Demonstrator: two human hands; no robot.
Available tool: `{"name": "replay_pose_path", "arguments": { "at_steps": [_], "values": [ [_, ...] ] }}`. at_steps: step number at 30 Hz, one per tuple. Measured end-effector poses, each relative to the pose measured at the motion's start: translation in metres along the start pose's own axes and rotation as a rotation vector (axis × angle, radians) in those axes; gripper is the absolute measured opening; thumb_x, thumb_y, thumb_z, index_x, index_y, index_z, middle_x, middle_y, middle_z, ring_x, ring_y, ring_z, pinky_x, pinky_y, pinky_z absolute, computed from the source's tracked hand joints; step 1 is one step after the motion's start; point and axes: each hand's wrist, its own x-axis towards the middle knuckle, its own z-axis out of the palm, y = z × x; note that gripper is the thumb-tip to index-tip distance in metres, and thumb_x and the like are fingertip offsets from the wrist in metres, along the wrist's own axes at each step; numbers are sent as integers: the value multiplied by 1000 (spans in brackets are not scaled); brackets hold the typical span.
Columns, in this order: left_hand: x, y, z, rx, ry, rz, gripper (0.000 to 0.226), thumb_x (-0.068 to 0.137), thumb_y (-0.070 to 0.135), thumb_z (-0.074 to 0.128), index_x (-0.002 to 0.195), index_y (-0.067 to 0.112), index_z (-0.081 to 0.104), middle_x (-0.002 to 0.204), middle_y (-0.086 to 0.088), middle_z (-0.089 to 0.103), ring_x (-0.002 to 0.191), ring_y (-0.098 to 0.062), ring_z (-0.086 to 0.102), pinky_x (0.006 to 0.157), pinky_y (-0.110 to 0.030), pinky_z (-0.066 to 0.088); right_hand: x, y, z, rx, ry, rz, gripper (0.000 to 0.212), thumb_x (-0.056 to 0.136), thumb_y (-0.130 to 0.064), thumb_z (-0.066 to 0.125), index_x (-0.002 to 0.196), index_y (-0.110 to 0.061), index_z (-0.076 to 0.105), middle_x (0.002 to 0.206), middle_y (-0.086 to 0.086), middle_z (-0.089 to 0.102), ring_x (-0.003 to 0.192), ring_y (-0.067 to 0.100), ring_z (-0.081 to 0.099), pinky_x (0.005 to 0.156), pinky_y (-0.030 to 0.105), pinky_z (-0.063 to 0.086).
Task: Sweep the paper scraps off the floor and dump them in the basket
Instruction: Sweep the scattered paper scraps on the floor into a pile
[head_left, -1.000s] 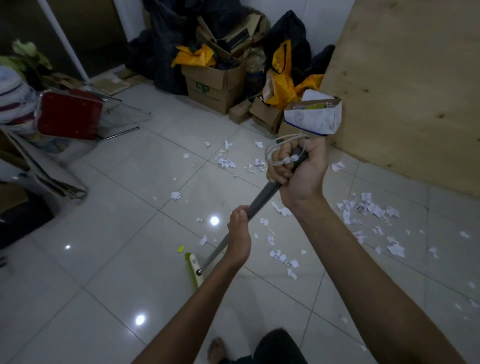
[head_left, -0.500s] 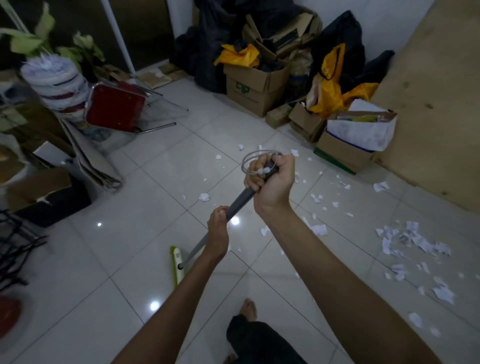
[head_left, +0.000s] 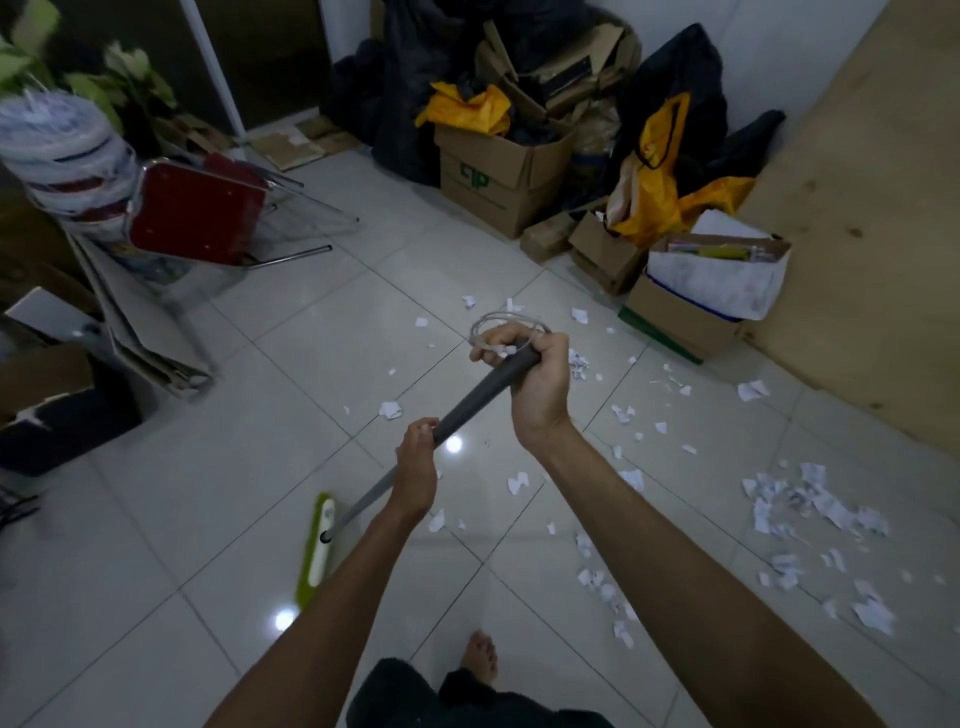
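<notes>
Since the frame one second earlier, the broom head (head_left: 318, 551) has drawn away from the paper scraps (head_left: 810, 506), which now lie scattered from centre to the right edge, densest at mid-right. The broom is judged light, with a stiff grey handle (head_left: 483, 397) and its green head at lower centre-left, and is best held at two spaced points. The scraps are near weightless and likely to scatter under a fast stroke. Left hand (head_left: 415, 470) wraps the mid-shaft. Right hand (head_left: 535, 384) clenches the top end, beside a wire loop (head_left: 506, 325). No basket can be identified with certainty.
</notes>
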Motion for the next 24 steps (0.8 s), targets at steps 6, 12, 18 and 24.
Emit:
{"name": "replay_pose_path", "arguments": {
  "at_steps": [6, 12, 18, 24],
  "values": [
    [4, 2, 27, 33, -77, -96, 31, 102, 24, 22, 106, 14, 52, 101, -9, 53, 100, -23, 48, 97, -41, 39, 8, -5, -31, 19, 62, 74, 53, 78, -41, 31, 108, -13, 64, 112, 9, 68, 114, 34, 58, 101, 50, 36],
    [7, -3, 48, 90, -107, -103, 29, 101, 25, 25, 89, 28, 50, 96, -6, 55, 101, -24, 50, 95, -42, 39, 18, -11, -63, 155, 224, -19, 62, 82, -52, 30, 134, -24, 50, 129, 12, 60, 118, 35, 56, 108, 55, 33],
    [10, -6, 51, 133, -124, -100, 28, 102, 27, 25, 86, 34, 48, 98, 0, 53, 101, -20, 47, 97, -40, 38, 18, -20, -62, 22, 123, -44, 50, 88, -39, 37, 83, -5, 72, 110, 22, 68, 112, 35, 60, 99, 45, 44],
    [11, -8, 43, 76, -81, -69, 28, 98, 35, 24, 88, 33, 49, 92, -2, 53, 96, -24, 50, 89, -40, 41, 20, -13, -53, -71, 57, -35, 41, 84, -18, 44, 44, -15, 51, 48, 7, 55, 56, 31, 63, 82, 54, 49]
  ]
}}
